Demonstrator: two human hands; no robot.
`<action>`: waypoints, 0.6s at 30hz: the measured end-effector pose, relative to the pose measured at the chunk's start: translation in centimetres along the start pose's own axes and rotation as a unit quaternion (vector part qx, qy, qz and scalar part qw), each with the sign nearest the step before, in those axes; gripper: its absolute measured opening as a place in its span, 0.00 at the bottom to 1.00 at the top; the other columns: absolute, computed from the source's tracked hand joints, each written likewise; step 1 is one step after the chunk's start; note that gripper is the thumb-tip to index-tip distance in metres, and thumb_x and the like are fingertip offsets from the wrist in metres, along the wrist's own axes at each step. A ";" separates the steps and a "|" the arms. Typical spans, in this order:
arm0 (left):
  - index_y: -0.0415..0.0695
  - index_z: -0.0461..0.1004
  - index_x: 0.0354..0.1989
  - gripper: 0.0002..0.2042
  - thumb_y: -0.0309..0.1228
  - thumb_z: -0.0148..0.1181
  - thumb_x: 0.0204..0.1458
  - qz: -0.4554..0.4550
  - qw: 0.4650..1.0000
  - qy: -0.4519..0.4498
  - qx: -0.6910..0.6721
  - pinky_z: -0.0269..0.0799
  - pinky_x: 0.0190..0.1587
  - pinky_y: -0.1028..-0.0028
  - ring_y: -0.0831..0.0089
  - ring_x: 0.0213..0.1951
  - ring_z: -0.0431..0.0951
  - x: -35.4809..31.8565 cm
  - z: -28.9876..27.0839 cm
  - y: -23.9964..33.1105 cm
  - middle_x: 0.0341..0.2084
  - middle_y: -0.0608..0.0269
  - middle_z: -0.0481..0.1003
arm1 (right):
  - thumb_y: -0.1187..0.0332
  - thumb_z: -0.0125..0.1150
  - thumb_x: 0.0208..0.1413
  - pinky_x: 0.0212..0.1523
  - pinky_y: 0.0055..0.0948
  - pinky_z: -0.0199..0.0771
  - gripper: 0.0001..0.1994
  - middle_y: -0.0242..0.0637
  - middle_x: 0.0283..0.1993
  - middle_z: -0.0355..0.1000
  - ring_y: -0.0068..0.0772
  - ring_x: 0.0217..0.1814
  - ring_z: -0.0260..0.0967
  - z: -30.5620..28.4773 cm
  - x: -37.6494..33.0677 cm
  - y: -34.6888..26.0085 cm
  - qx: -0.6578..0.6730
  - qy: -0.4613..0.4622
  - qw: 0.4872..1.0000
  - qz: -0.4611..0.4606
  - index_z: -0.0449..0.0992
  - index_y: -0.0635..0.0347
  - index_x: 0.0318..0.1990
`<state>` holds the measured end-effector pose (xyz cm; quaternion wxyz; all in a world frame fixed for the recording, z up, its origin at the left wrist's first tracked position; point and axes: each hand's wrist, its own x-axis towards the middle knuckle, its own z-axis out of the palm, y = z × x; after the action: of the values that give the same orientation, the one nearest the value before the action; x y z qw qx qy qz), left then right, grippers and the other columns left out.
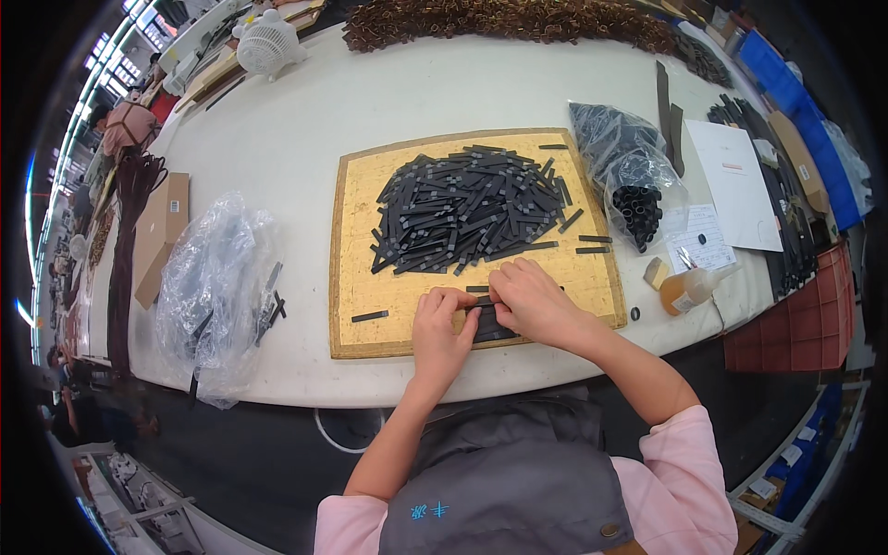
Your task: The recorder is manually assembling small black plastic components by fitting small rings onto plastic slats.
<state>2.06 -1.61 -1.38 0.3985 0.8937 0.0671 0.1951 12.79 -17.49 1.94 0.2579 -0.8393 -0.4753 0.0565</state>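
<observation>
A yellow board (370,338) lies on the table in front of me, with a heap of short black strips (472,208) on its far half. My left hand (442,333) and my right hand (536,301) meet near the board's front edge. Between their fingertips they pinch one short black strip (481,302), partly hidden by the fingers. Just under the hands, several more strips (492,330) lie side by side in a row. One single strip (370,316) rests apart, left of my left hand.
Left of the board sits a crumpled clear plastic bag (217,296) beside a cardboard box (162,236). To the right are a bag of black tubes (629,176), a bottle of amber liquid (689,291) and papers (735,180). Brown looped pieces (509,23) line the far edge.
</observation>
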 end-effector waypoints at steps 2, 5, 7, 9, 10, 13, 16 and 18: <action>0.41 0.78 0.36 0.08 0.21 0.68 0.47 -0.010 1.000 -0.008 0.013 0.72 0.43 0.68 0.64 0.39 0.75 0.2 -0.2 0.2 0.35 0.60 0.75 | 0.76 0.63 0.46 0.49 0.41 0.68 0.07 0.41 0.34 0.71 0.48 0.44 0.67 -0.8 -0.1 -0.1 0.011 0.005 1.000 0.000 0.71 0.62 0.31; 0.41 0.78 0.38 0.10 0.22 0.69 0.47 -0.024 0.999 -0.013 0.022 0.72 0.43 0.68 0.64 0.39 0.75 0.2 -0.4 0.5 0.35 0.60 0.74 | 0.76 0.62 0.46 0.46 0.40 0.72 0.05 0.44 0.33 0.74 0.48 0.41 0.72 -2.9 0.0 -0.3 0.078 -0.001 0.995 0.059 0.73 0.64 0.32; 0.41 0.78 0.40 0.11 0.23 0.69 0.48 -0.027 0.999 -0.007 0.018 0.72 0.42 0.68 0.64 0.40 0.75 0.3 -0.5 0.7 0.36 0.60 0.73 | 0.75 0.62 0.52 0.40 0.29 0.72 0.04 0.35 0.32 0.75 0.30 0.35 0.72 -4.3 0.0 -0.4 0.262 -0.001 0.946 0.194 0.74 0.64 0.33; 0.40 0.78 0.43 0.11 0.24 0.67 0.51 -0.027 0.998 0.047 -0.039 0.72 0.40 0.70 0.66 0.42 0.75 0.2 -1.0 1.5 0.39 0.59 0.74 | 0.75 0.62 0.54 0.39 0.25 0.71 0.04 0.33 0.32 0.76 0.25 0.35 0.72 -5.0 -0.4 -0.2 0.318 0.009 0.930 0.186 0.76 0.65 0.35; 0.40 0.78 0.43 0.11 0.24 0.67 0.51 -0.025 0.998 0.049 -0.041 0.72 0.40 0.70 0.66 0.42 0.75 0.3 -1.6 2.0 0.39 0.59 0.74 | 0.74 0.62 0.56 0.38 0.21 0.70 0.05 0.31 0.33 0.76 0.19 0.34 0.72 -5.5 -0.5 -0.2 0.373 0.020 0.910 0.179 0.77 0.66 0.38; 0.40 0.78 0.48 0.11 0.23 0.62 0.56 -0.008 0.995 0.040 -0.092 0.72 0.40 0.72 0.66 0.43 0.76 0.7 -5.1 3.8 0.42 0.58 0.76 | 0.75 0.63 0.55 0.37 0.21 0.71 0.07 0.30 0.33 0.76 0.19 0.34 0.71 -6.7 -1.3 -2.2 0.356 0.015 0.923 0.144 0.79 0.65 0.40; 0.39 0.78 0.50 0.12 0.22 0.60 0.58 -0.059 0.960 -0.121 -0.244 0.73 0.42 0.73 0.69 0.41 0.78 0.7 -6.6 6.4 0.39 0.58 0.78 | 0.75 0.64 0.55 0.37 0.22 0.73 0.07 0.33 0.34 0.76 0.22 0.34 0.72 -6.8 -1.8 -4.6 0.347 0.013 0.933 0.096 0.77 0.65 0.41; 0.37 0.77 0.52 0.12 0.22 0.59 0.60 -0.067 0.952 -0.143 -0.261 0.74 0.44 0.74 0.73 0.39 0.80 -0.1 -6.1 6.0 0.38 0.59 0.80 | 0.76 0.64 0.55 0.37 0.23 0.73 0.09 0.34 0.35 0.76 0.23 0.34 0.73 -6.5 -2.0 -5.6 0.348 0.000 0.933 0.089 0.75 0.64 0.42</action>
<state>-0.74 -1.49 6.77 0.6354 0.7705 0.0161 0.0485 9.66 -19.29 9.96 0.5279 -0.7358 -0.3491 0.2410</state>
